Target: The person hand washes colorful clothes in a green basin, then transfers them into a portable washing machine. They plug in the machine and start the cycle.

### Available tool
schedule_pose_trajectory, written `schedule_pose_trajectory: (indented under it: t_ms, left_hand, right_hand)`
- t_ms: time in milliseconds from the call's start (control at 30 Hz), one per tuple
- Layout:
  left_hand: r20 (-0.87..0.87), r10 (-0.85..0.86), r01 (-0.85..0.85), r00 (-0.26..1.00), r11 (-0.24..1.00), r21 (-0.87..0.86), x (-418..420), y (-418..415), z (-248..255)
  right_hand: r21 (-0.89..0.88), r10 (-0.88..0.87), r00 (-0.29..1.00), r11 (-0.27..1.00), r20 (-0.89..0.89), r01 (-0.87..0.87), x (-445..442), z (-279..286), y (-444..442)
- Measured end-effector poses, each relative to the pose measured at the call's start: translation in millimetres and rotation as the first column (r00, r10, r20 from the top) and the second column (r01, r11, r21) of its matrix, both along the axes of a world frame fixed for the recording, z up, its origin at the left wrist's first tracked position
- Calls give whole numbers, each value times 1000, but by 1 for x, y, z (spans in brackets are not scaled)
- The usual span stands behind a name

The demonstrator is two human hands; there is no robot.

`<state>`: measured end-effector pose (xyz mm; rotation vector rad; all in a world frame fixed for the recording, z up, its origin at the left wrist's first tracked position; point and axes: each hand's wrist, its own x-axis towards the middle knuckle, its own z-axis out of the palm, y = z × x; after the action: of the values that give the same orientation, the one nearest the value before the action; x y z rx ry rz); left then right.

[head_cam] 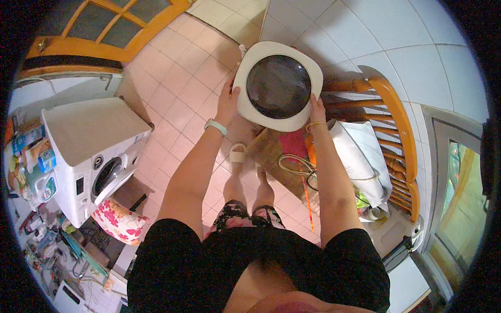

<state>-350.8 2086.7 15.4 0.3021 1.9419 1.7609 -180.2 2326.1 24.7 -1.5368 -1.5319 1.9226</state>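
My left hand (pixel 228 102) grips the left side of a rounded, cream-coloured appliance (pixel 252 113) with a round dark glass top. The opposite side is held by my right hand (pixel 318 110). Both arms reach forward, and the appliance is up in front of me over the floor; its exact kind cannot be told. Below it and to the right lies a brown surface (pixel 270 146) with a looped cord (pixel 293 157), a red piece of cloth or plastic (pixel 291 143) and an orange strap (pixel 306 199).
At left, a white front-loading washing machine (pixel 70 168) has its door ajar, a floral cushion or cloth (pixel 119 221) beneath. Detergent bottles and clutter stand beside it. A wooden slatted chair or bench (pixel 407 137) holds white bags (pixel 356 152) at right. A wood-framed glass door (pixel 133 49) stands at upper left.
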Motion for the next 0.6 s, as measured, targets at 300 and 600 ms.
schedule_pose_trajectory:
  t_ms: [300,600]
  left_hand:
    - [86,61,-65,994,997,45,39,-61,6]
    - [-135,172,-194,976,967,-168,31,-58,-8]
  right_hand:
    - [255,181,983,950,26,-182,23,-19,-32]
    - [53,16,999,998,29,-18,32,-14,-69]
